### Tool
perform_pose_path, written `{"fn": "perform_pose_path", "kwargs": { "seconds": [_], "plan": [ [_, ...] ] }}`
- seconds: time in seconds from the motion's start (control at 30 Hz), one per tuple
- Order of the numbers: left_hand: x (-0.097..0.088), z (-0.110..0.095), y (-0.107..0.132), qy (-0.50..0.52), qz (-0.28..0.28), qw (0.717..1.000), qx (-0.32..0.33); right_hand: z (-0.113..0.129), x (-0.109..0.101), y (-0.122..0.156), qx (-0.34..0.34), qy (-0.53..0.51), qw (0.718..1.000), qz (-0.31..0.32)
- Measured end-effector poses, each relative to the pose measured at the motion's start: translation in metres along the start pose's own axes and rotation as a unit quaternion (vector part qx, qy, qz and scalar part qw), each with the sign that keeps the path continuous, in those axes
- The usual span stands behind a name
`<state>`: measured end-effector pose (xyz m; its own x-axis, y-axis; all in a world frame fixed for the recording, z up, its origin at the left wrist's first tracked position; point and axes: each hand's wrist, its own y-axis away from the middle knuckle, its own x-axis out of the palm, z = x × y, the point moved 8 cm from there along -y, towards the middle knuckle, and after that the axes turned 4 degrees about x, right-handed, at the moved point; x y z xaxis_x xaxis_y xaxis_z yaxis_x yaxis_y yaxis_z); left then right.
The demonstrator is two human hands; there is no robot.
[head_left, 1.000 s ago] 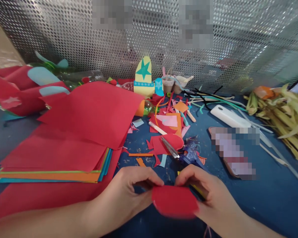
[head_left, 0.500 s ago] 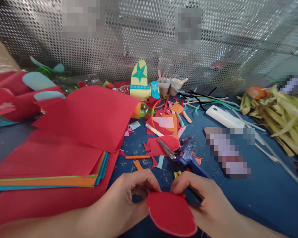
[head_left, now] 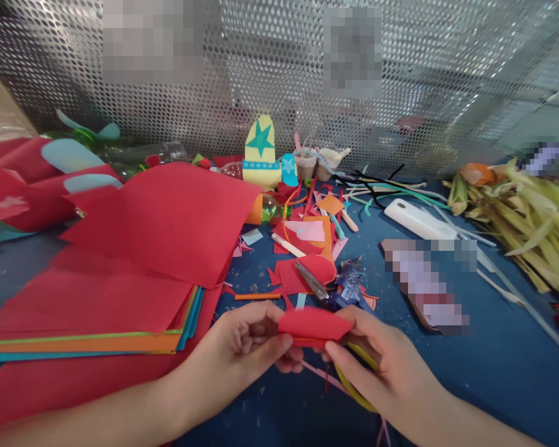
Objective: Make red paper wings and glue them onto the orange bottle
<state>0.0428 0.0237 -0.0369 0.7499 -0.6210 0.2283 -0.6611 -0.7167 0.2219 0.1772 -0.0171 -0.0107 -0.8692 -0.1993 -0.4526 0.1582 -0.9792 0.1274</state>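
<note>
A curved piece of red paper point(head_left: 313, 325) is pinched at both ends, low in the middle of the head view. My left hand point(head_left: 256, 341) is closed on its left end, the thumb along the lower edge. At the right end, my right hand point(head_left: 366, 354) grips it between thumb and fingers. A yellow scissor handle point(head_left: 358, 379) shows behind the right hand; whether the hand touches it I cannot tell. Beyond the hands, metal blades point(head_left: 311, 280) rest on a red paper cutout point(head_left: 286, 273), beside a blue glue gun point(head_left: 349, 288).
Stacked coloured paper point(head_left: 97, 298) covers the left side. Paper scraps point(head_left: 307, 230) lie in the middle, before a yellow paper figure point(head_left: 259, 143). To the right are a blurred phone-like object point(head_left: 423, 285), a white knife handle point(head_left: 419, 219) and dried husks point(head_left: 526, 217). A perforated metal panel point(head_left: 270, 62) stands behind.
Both hands have raised the red paper and tipped it, so its broad face now appears as a narrow curved strip. The yellow scissor handle shows more.
</note>
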Motion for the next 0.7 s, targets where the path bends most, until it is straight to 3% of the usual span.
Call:
{"fn": "perform_pose_path", "kwargs": {
  "seconds": [0.3,0.7],
  "plan": [
    [-0.011,-0.004,-0.003,0.002,-0.081,0.997,-0.011,-0.007,-0.010,-0.005,0.046,-0.041,0.997,-0.042],
    [-0.009,-0.002,-0.003,0.009,-0.069,0.998,0.008,-0.014,-0.012,-0.001,0.107,-0.071,0.990,-0.054]
  ]
}}
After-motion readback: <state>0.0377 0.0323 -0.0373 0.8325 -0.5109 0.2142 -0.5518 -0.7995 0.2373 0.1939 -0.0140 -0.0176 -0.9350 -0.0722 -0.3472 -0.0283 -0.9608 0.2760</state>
